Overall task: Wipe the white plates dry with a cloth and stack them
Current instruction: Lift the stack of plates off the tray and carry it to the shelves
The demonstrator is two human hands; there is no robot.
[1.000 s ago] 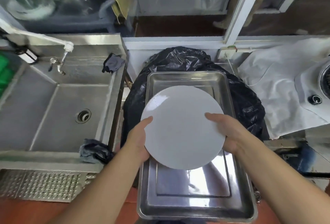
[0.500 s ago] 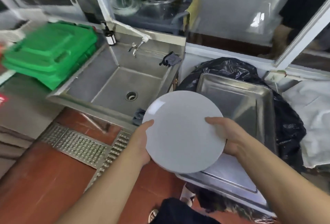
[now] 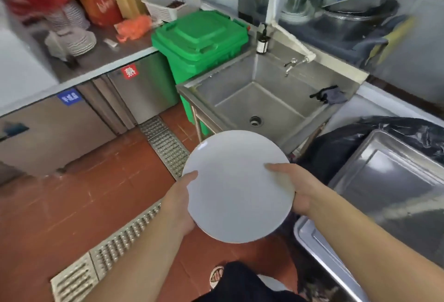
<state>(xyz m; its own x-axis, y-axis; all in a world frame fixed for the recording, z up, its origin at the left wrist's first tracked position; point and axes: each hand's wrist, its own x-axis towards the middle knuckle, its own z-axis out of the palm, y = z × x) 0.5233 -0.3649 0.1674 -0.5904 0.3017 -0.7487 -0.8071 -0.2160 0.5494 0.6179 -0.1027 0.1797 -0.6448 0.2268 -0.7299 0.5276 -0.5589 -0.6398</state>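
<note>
Since a second ago you have turned left: the white plate (image 3: 236, 187) that was over the steel tray (image 3: 389, 196) now hangs over the red tile floor (image 3: 79, 203), with the tray off to your right and the sink (image 3: 259, 99) beyond the plate's far edge. Grip unchanged across all three frames.

Your left hand (image 3: 181, 196) holds the plate's left rim, thumb lying on the upper face, the other fingers hidden beneath; you cannot see how they curl. Your right hand (image 3: 296, 186) holds the right rim the same way, thumb stretched onto the top surface, remaining fingers under the plate and out of sight. Both hands are clamped on the plate at opposite edges. Plate is tilted slightly, its face toward you, a small glint near the upper left rim. No cloth touches it.

Surroundings: green lidded bin (image 3: 201, 44) stands just left of the sink. A dark rag (image 3: 330, 95) hangs on the sink's right wall. The tray rests on a black bag (image 3: 341, 147). A metal floor grate (image 3: 165, 145) runs between the sink stand and the steel counter (image 3: 96, 61). On that counter, far left, sits a stack of plates (image 3: 77, 39), blurred. A sandalled foot (image 3: 217, 275) shows below the plate.
</note>
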